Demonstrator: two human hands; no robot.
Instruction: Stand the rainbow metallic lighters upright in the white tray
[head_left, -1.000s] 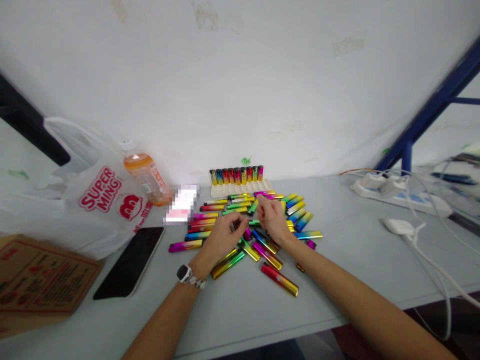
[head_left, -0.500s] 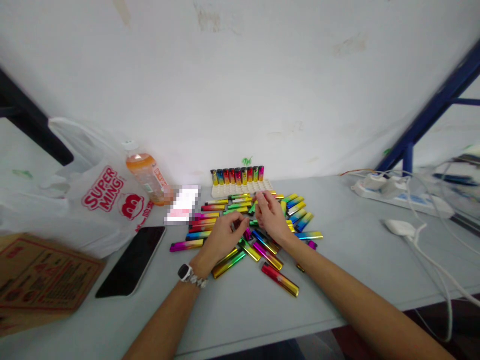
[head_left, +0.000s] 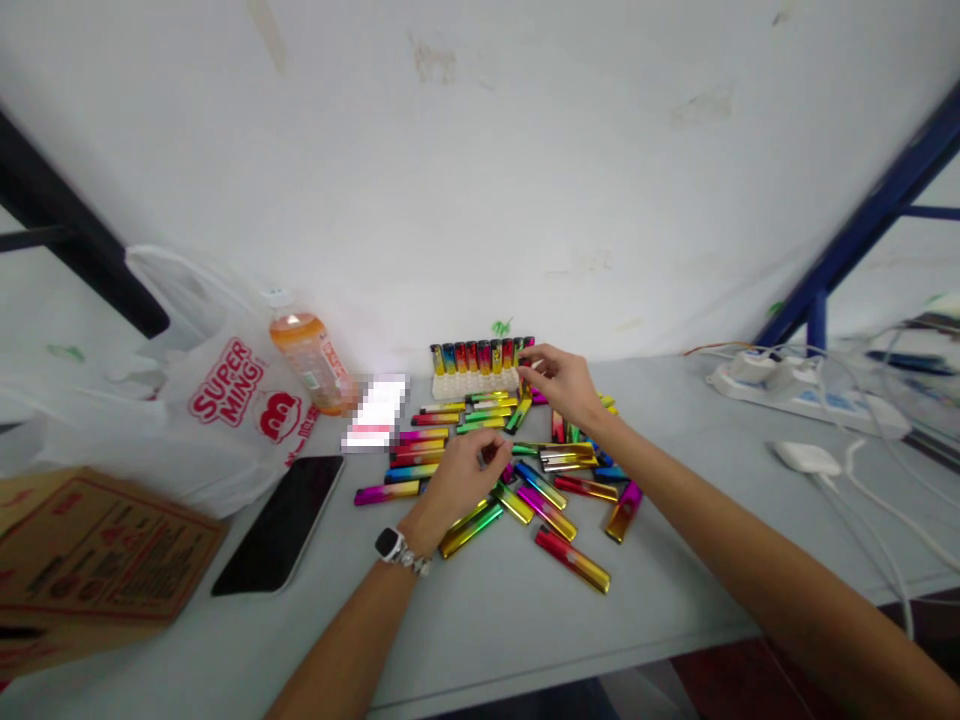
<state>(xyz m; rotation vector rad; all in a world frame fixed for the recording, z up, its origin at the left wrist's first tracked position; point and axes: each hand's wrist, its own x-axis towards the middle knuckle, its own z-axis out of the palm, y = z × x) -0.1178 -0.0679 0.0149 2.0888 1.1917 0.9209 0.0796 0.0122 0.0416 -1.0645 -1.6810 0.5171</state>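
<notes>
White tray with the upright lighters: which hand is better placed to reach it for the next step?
Probably the right hand: it is at the right end of the upright lighters on the white tray. The left hand is farther from the tray, over the loose lighters.

Surface (head_left: 480, 640) pale grey. Loose lighters (head_left: 573, 560): shiny two-tone fades, red-to-gold closest to front edge, magenta-gold, blue-gold, green-gold further in. Upright lighters (head_left: 484, 357) near back edge: black tops, mixed red, blue, yellow bodies (finer pattern too small to read). Tray (head_left: 450, 388) off-white. Toward left edge: bag (head_left: 217, 440) white, red lettering; box (head_left: 112, 545) brown, red and dark print; phone (head_left: 281, 525) black. Toward back right corner, power strip (head_left: 855, 408) white, blue patches.
</notes>
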